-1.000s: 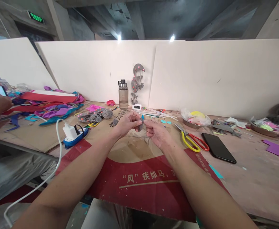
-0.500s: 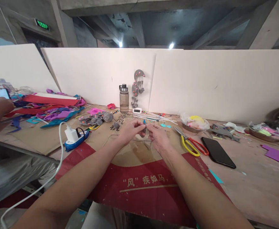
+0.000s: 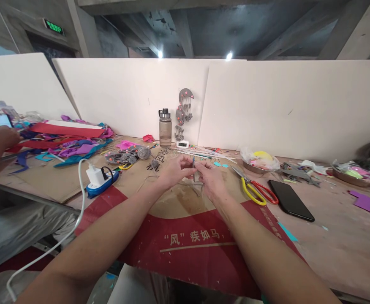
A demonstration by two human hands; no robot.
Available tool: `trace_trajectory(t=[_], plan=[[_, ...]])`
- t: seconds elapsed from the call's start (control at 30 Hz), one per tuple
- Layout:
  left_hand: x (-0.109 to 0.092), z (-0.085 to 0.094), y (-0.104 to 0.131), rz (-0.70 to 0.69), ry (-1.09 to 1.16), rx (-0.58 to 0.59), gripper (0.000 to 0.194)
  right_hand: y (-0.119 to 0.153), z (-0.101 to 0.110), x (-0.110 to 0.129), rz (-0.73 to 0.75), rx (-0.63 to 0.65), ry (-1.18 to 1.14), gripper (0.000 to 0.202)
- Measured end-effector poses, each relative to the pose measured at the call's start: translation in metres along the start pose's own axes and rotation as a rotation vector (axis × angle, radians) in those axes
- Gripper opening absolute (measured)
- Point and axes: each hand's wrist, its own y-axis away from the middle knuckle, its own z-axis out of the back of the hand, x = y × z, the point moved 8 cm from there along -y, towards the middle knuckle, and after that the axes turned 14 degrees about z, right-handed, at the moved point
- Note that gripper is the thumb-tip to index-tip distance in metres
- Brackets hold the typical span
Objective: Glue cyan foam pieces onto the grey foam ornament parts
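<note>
My left hand [image 3: 176,172] and my right hand [image 3: 210,180] meet over the middle of the table, fingers pinched. Between the fingertips is a small, thin grey piece [image 3: 195,174] with a blue tip. It is too small to name, and fingers partly cover it. My right thumb and forefinger close on it from the right; the left fingers close from the left. Thin grey cord [image 3: 185,183] trails beneath both hands. Beyond lie pale strips [image 3: 204,153] and small turquoise paper pieces [image 3: 220,164]. Left of the hands sits a small grey ball of yarn [image 3: 154,164].
Scissors [image 3: 255,191] and a black phone [image 3: 291,200] lie right of my hands. A bottle [image 3: 165,130], a small clock [image 3: 182,144] and a grey moon-shaped hanging ornament [image 3: 185,95] stand behind. At left are a blue power strip [image 3: 102,185] and a co-worker's hand [image 3: 1,137].
The piece between my fingertips has turned slightly and shows a narrower side. Both hands stay together in nearly the same place. The whole view has shifted slightly.
</note>
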Motion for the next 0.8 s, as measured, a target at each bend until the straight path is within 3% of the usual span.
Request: trace_trajectory(t=[0.3, 0.47, 0.8], plan=[[0.006, 0.000, -0.001, 0.061, 0.164, -0.011, 0.036, 0.000, 0.002, -0.002, 0.025, -0.013, 0.011, 0.026], [0.013, 0.001, -0.002, 0.149, 0.271, -0.086, 0.026, -0.003, 0.001, -0.002, 0.105, 0.042, 0.157, 0.026], [0.009, 0.006, 0.003, 0.088, 0.397, -0.178, 0.013, -0.004, -0.003, 0.000, 0.247, 0.072, 0.266, 0.031]])
